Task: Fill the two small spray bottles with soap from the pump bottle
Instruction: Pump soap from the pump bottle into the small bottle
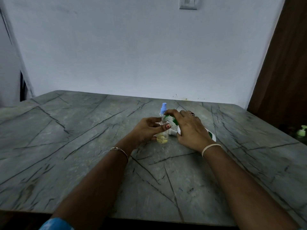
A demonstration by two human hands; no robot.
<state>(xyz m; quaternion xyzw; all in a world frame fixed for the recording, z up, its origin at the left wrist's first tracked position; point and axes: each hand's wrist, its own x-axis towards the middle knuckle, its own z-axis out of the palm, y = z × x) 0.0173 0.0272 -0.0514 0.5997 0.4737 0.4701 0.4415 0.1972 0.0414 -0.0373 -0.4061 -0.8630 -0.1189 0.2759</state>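
A small clear spray bottle [162,137] without its cap stands on the grey table, with yellowish soap in its lower part. My left hand [147,130] grips it around the upper body. My right hand [189,128] is wrapped over the white pump bottle [211,136], which is tilted toward the small bottle, its green pump nozzle [167,116] over the open neck. Just behind stands a second spray bottle with a blue spray cap [163,109], mostly hidden by my hands.
The grey marble-patterned table [83,146] runs up to a white wall. A white cap piece [172,132] lies between the bottles. A small green pump top [302,131] sits at the far right edge. A brown door stands at right.
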